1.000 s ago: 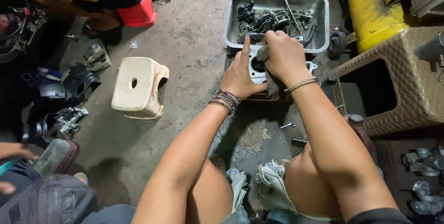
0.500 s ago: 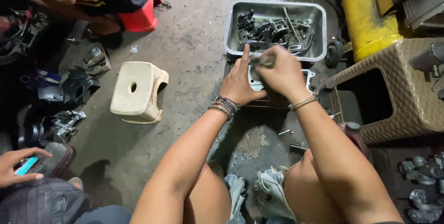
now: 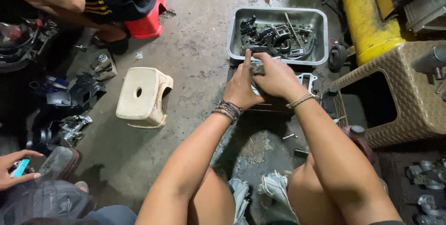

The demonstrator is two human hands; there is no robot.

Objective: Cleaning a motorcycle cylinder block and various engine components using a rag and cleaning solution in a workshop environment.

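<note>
Grimy concrete workshop floor, parts scattered all over. Both hands work just below the grey metal tray [image 3: 237, 30]: left hand [image 3: 244, 88] flat, fingers spread, pressing down on a flat metal gasket-like plate [image 3: 307, 80]; right hand [image 3: 275, 77] closed round a small dark piece, prob. a rag or scraper, can't tell which. Tray holds black brackets, clamps, rods, hoses in a heap. Risk: plate could skid sideways w/ hard rubbing and knock the tray. White stool [image 3: 141, 97] sits well left of the tray.
</note>
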